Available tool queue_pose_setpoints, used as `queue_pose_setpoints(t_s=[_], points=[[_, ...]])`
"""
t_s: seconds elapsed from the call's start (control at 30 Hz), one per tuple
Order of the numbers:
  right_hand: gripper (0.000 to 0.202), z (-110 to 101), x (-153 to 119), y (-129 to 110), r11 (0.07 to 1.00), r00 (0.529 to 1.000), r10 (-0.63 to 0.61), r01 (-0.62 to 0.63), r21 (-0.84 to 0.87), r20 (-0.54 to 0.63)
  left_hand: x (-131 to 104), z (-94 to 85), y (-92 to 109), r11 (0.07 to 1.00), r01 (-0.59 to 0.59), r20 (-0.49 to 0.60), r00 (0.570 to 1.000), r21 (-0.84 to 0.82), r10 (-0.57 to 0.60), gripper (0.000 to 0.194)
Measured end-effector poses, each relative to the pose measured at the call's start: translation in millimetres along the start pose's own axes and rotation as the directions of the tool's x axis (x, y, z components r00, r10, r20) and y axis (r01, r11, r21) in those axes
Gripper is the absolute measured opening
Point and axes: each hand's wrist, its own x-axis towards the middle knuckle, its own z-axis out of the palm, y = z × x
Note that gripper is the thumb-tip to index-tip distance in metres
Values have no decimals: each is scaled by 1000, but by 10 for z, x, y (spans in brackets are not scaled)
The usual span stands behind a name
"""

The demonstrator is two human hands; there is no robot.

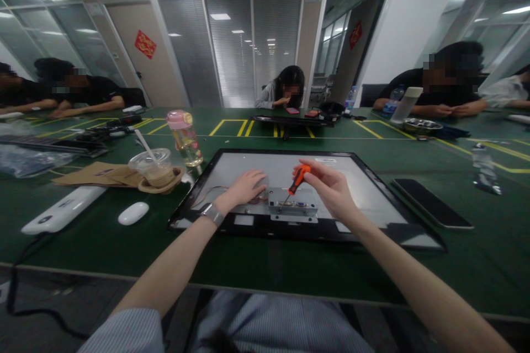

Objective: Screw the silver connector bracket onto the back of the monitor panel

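A flat display panel [285, 164] with a black frame lies back side up on the green table before me. At its near edge sits a metal bracket [295, 214] with connector ports. My right hand [331, 185] grips an orange and black screwdriver [298, 177] by its handle, with the shaft slanting down to the bracket's port side. Whether the tip touches a screw I cannot tell. My left hand [245, 188] rests with fingers stretched out on the panel, left of the bracket, beside some thin wires [211, 194].
Left stand an iced drink cup [151, 164], a pink-lidded bottle [186, 140], a white earbud case [133, 213] and a long white device [64, 210]. A black phone [430, 202] lies right of the panel. Several people sit around the table [244, 265].
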Motion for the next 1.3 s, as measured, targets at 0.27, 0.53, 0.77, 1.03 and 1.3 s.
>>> queue_pose_setpoints(t_s=[0.27,0.53,0.77,1.03,1.3], points=[[17,51,-21,-23,982,988,-107,87,-165,-112,13,24,-23,1000,2,-2,1000,-7,-2,51],[18,25,-16,-4,998,994,-36,30,-59,-103,7,16,-14,1000,-2,2,1000,-6,2,52],[35,-11,-2,-39,999,998,28,-30,41,57,-15,-19,21,1000,-3,-7,1000,-10,3,51],[23,45,-4,-50,986,996,-73,63,-157,-58,7,10,16,1000,4,-1,1000,1,-4,50],[32,47,-8,-106,974,997,-75,72,-213,-3,-9,-20,43,1000,15,7,1000,-2,-15,51]])
